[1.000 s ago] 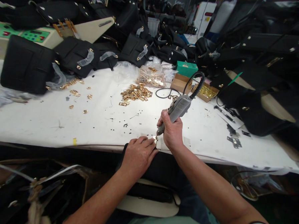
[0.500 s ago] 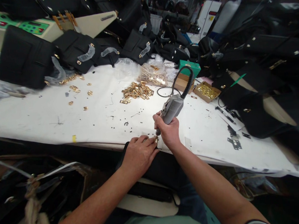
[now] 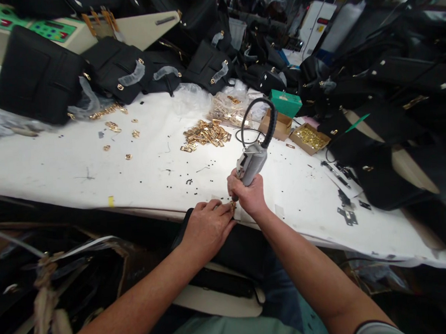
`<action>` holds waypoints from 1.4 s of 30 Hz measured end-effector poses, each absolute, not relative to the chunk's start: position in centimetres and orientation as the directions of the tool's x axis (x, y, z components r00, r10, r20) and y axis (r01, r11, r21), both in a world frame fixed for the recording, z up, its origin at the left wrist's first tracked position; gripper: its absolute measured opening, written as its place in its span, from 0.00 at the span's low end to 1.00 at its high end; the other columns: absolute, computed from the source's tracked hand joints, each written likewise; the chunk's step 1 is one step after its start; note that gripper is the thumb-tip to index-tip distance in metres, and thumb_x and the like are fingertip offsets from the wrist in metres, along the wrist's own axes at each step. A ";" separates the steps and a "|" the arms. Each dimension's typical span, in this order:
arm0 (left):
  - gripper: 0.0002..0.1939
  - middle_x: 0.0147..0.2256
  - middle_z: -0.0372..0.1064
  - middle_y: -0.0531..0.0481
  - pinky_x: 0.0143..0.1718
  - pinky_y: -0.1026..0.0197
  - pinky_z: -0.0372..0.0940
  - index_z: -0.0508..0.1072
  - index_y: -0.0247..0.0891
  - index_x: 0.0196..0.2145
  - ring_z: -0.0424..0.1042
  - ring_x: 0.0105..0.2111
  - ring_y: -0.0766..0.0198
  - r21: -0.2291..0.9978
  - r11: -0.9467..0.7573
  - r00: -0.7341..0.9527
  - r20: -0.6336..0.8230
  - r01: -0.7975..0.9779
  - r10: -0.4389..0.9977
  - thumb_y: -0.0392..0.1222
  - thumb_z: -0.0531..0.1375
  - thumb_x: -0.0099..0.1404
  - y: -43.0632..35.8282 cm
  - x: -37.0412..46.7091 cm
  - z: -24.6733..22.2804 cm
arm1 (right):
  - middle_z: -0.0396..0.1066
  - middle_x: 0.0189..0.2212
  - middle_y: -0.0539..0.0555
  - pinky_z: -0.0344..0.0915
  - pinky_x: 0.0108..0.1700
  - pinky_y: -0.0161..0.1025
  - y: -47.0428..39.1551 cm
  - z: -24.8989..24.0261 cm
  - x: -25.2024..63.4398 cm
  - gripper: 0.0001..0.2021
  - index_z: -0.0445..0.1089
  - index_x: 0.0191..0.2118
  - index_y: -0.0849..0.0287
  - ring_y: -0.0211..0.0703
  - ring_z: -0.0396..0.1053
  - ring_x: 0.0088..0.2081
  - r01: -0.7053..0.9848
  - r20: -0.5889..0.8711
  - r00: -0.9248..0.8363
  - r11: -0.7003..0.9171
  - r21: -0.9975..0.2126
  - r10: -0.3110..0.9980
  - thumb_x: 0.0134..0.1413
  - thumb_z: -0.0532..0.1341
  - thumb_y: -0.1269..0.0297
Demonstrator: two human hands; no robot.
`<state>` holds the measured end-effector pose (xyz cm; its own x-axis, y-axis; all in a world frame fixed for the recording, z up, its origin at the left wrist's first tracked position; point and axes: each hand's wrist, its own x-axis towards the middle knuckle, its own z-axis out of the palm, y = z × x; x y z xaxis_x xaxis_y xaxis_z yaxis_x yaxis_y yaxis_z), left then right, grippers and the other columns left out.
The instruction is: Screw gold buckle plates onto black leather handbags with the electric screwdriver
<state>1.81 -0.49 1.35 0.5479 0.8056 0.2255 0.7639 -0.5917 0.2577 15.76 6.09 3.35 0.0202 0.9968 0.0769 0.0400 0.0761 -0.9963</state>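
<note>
A grey electric screwdriver (image 3: pixel 253 164) with a looped black cable is gripped in my right hand (image 3: pixel 251 191), the fingers wrapped round its body. Its tip points down at a small gold metal fitting (image 3: pixel 233 205) at the table's front edge. My left hand (image 3: pixel 208 225) is closed over a black bag (image 3: pixel 242 245), fingertips pressed beside the fitting. Much of the bag hangs below the table edge, and my left hand hides part of it. Whether the tip touches a screw is too small to tell.
On the white table (image 3: pixel 155 165) lie a pile of gold fittings (image 3: pixel 206 134), scattered black bits and an open box of small gold pieces (image 3: pixel 310 138). Black bags (image 3: pixel 39 77) line the back. Black plates (image 3: pixel 347 215) and a pen-like tool (image 3: pixel 335 174) lie at right.
The screwdriver's upper end and its cable have swung a little to the left. Both hands stay at the fitting, and the view has shifted slightly.
</note>
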 end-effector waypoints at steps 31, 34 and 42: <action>0.10 0.51 0.77 0.49 0.45 0.46 0.64 0.78 0.43 0.47 0.70 0.52 0.52 0.280 -0.583 0.535 0.234 0.763 0.812 0.43 0.60 0.70 -0.7 1.8 1.6 | 0.64 0.15 0.48 0.55 0.16 0.33 7.1 2.6 16.8 0.22 0.66 0.23 0.59 0.34 0.58 0.16 -0.199 0.021 0.237 0.070 -0.978 0.971 0.48 0.69 0.44; 0.09 0.51 0.77 0.50 0.45 0.46 0.64 0.78 0.44 0.46 0.70 0.52 0.52 0.299 -0.579 0.529 0.237 0.758 0.815 0.43 0.60 0.70 -0.7 1.8 1.6 | 0.62 0.16 0.47 0.54 0.15 0.33 6.5 3.8 16.7 0.22 0.64 0.23 0.58 0.34 0.59 0.17 -0.280 0.031 0.227 0.095 -0.955 0.973 0.49 0.69 0.45; 0.13 0.51 0.77 0.51 0.46 0.47 0.61 0.77 0.44 0.48 0.70 0.52 0.52 0.357 -0.559 0.516 0.216 0.748 0.829 0.50 0.58 0.71 -0.7 1.6 1.6 | 0.58 0.19 0.43 0.58 0.20 0.33 4.1 6.1 16.3 0.22 0.62 0.29 0.56 0.33 0.59 0.18 -0.480 -0.068 0.179 0.027 -0.877 0.981 0.49 0.68 0.44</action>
